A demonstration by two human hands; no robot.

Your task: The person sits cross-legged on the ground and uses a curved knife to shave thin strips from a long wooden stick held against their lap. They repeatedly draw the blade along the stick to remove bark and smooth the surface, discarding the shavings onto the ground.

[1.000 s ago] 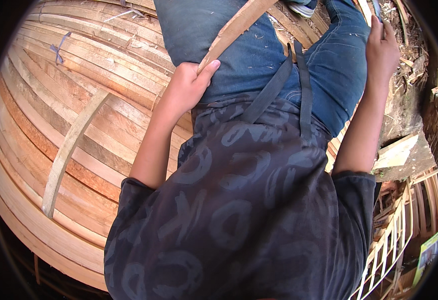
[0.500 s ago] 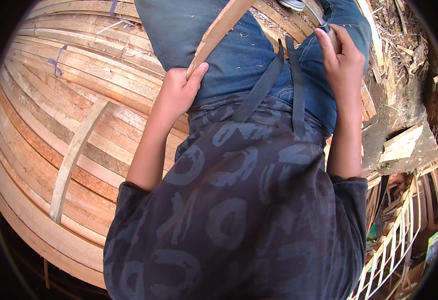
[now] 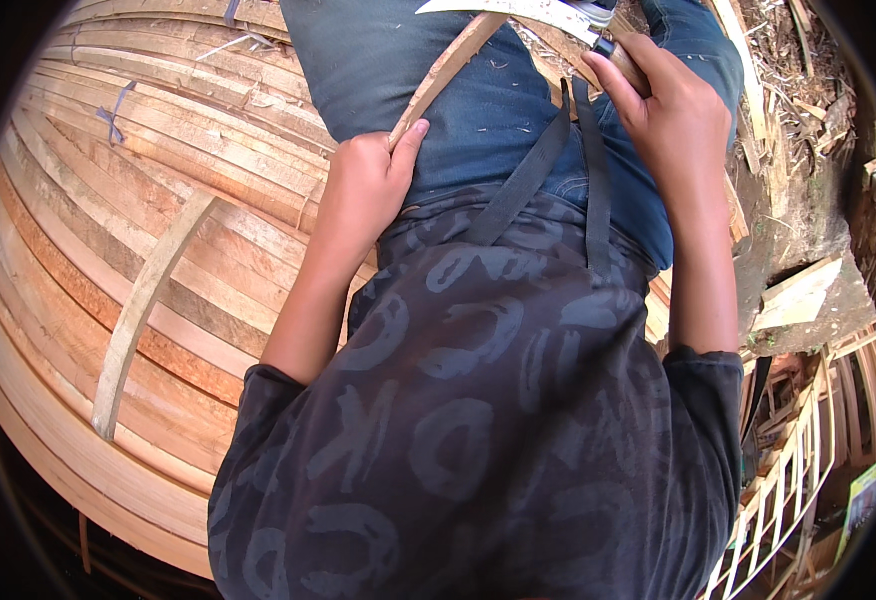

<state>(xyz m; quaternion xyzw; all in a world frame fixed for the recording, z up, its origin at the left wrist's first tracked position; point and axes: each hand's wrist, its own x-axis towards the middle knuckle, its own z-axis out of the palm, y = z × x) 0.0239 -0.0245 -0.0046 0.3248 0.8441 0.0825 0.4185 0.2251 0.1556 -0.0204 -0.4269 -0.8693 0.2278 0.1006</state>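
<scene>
My left hand (image 3: pixel 370 180) is closed round the near end of a narrow wooden strip (image 3: pixel 445 75), which slants up and to the right across my jeans. The thumb lies along its side. In my right hand (image 3: pixel 676 115) is the brown handle of a sickle (image 3: pixel 548 14), with a dark collar and a pale curved blade. That blade points left, over the far part of the strip. Whether its edge touches the wood I cannot tell. The strip's far end is hidden by the blade or cut off by the top of the view.
Long sawn wooden strips (image 3: pixel 108 240) lie stacked on my left, some bound with a blue tie (image 3: pixel 113 115). A curved crosspiece (image 3: pixel 143 315) rests over them. Shavings (image 3: pixel 778 140) cover the ground at right, near a pale offcut (image 3: pixel 798 295) and a slatted wooden frame (image 3: pixel 773 510).
My right hand has swung the sickle leftward and toward me, so the blade now shows across the strip. The strip has tipped slightly down, still in my left hand.
</scene>
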